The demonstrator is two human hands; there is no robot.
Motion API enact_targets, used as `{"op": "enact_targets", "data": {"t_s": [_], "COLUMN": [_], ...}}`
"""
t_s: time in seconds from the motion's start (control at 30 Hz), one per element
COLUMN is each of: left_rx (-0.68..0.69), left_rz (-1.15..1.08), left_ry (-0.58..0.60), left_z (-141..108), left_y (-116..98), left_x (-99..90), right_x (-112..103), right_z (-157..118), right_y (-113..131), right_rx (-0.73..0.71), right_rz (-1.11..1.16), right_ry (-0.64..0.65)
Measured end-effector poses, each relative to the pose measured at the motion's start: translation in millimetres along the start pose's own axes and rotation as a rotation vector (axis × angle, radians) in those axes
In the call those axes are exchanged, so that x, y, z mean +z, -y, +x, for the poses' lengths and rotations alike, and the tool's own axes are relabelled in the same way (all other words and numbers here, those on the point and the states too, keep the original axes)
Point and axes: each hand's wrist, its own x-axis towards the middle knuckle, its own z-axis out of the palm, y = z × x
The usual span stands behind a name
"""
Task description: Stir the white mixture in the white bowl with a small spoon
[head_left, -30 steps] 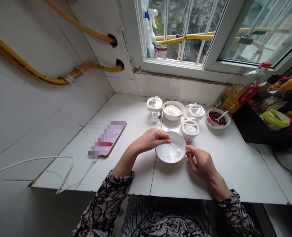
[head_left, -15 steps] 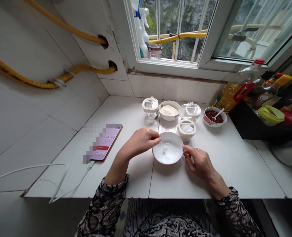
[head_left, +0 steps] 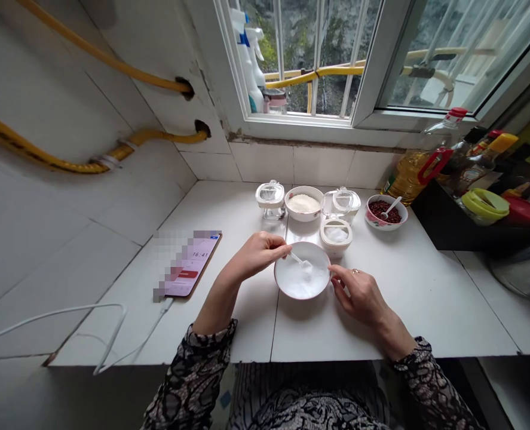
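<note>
My left hand (head_left: 258, 258) pinches the handle of a small white spoon (head_left: 296, 258) from the left. The spoon's bowl end carries a little white granular stuff (head_left: 306, 272) and sits inside a white bowl (head_left: 281, 287), where more of it lies. On the bowl's right rim rest the thumb and fingers of my right hand (head_left: 358, 294), gripping it. Just behind stands an open white-rimmed jar (head_left: 336, 246) with white contents. Farther back are a bowl of pale grains (head_left: 303, 215) and two clear lidded jars, one on the left (head_left: 271, 206), one on the right (head_left: 351, 202).
A bowl of red beans (head_left: 385, 224) with a white spoon stands at the right. Beyond it are an oil bottle (head_left: 408, 185) and a black rack (head_left: 435, 218) of bottles. A phone (head_left: 193, 269) with a charging cable (head_left: 150, 331) lies on the left of the white tiled counter.
The spoon has shifted right within the bowl and now shows a small heap of white stuff. My right hand keeps its grip on the rim. The camera view has shifted slightly.
</note>
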Motion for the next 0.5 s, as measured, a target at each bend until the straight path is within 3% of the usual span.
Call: {"op": "enact_targets", "data": {"t_s": [0.23,0.5], "left_rx": [-0.082,0.077], "left_rz": [-0.202,-0.239], "left_ry": [0.008,-0.301], "left_z": [3.3,16.4], "left_y": [1.5,-18.6], "left_x": [-2.4,8.3], "right_x": [0.8,2.2], "right_z": [0.1,-0.1], "right_y": [0.6,1.1], "right_rx": [-0.007,-0.008], "right_rz": [-0.01,-0.002], "right_ry": [-0.019,-0.022]}}
